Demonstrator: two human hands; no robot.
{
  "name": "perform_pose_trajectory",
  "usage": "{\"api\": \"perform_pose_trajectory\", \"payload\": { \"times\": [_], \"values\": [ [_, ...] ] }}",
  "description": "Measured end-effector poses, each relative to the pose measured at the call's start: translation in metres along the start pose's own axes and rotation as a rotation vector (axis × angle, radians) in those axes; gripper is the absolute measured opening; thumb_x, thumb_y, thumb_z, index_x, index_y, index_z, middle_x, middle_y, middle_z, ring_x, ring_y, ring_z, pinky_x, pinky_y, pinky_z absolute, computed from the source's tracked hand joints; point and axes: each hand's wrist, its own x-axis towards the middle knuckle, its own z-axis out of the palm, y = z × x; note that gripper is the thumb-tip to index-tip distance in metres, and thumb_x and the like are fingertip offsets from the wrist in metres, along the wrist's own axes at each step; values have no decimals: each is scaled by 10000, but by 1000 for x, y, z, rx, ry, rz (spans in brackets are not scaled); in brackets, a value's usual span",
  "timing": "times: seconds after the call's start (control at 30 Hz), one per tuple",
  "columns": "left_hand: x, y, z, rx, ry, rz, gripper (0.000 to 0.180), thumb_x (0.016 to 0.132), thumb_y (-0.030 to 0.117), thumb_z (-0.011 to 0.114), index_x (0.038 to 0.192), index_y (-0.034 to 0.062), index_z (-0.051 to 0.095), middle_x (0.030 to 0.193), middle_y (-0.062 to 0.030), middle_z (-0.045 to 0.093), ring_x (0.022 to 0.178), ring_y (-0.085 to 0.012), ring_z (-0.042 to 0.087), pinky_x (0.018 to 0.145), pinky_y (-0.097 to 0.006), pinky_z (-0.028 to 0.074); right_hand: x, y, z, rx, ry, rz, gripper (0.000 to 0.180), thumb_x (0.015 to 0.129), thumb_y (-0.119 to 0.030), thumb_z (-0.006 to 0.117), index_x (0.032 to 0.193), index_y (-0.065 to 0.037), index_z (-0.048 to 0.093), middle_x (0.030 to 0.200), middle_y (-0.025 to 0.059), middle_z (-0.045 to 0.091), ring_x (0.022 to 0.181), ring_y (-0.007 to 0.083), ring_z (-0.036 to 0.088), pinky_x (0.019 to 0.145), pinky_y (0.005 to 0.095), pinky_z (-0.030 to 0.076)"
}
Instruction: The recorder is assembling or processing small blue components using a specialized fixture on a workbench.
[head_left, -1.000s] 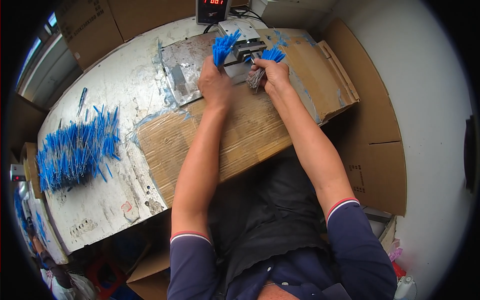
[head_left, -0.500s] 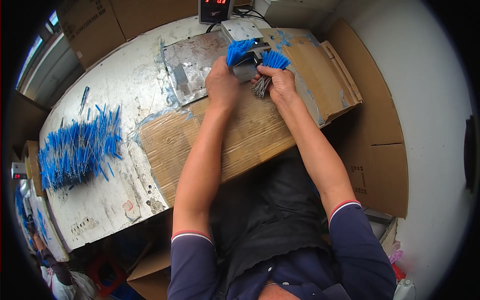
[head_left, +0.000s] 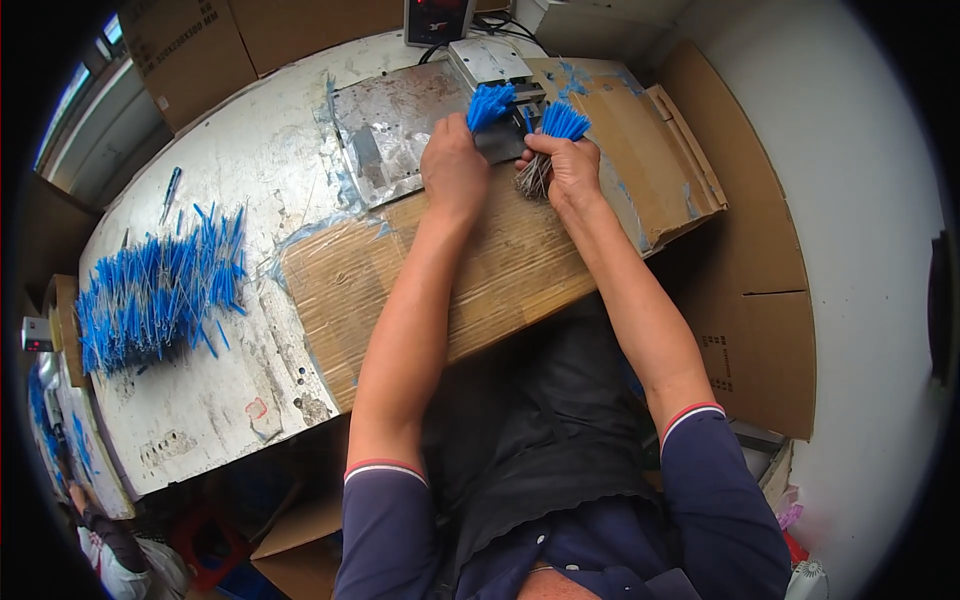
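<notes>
My left hand (head_left: pixel 455 168) is closed round a bundle of blue-tipped wires (head_left: pixel 490 106), whose blue ends stick out above the fist. To its right, my right hand (head_left: pixel 574 170) grips a second bundle (head_left: pixel 564 122), blue ends fanned upward and thin grey stems hanging below the fingers. Between the two bundles stands a small bench machine (head_left: pixel 526 100) with a dark metal head. A single blue piece shows at its front, close to my right fingertips; whether they touch it I cannot tell.
A large pile of blue-tipped wires (head_left: pixel 165 290) lies on the worn white table (head_left: pixel 270 190) at left, near a pen (head_left: pixel 171 190). Flattened cardboard (head_left: pixel 400 290) covers the near edge. A display box (head_left: pixel 437 20) stands behind the machine. Another person's arm (head_left: pixel 80 497) shows at lower left.
Both hands have shifted slightly right and toward me, the bundles still in them. A single blue piece now shows at the machine between them. The whole view has moved a little.
</notes>
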Motion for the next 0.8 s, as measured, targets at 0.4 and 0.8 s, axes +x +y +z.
{"api": "perform_pose_trajectory", "payload": {
  "times": [0.4,0.8],
  "values": [
    [3,-2,-2,-103,139,-106,173,914,77,636,1083,35,633,996,-202,679,936,-430,650,808,-509,497,22,6,12,-329,85,1,138,766,85,738,741,50,607,688,146,643,529,226,649,414,342,558],
    [4,0,-2,-88,221,-83,132,932,106,640,1051,55,614,960,-192,666,891,-433,648,762,-519,491,27,7,18,-345,116,-1,142,774,70,746,808,72,609,732,167,661,553,247,671,419,364,575]
  ]
}}
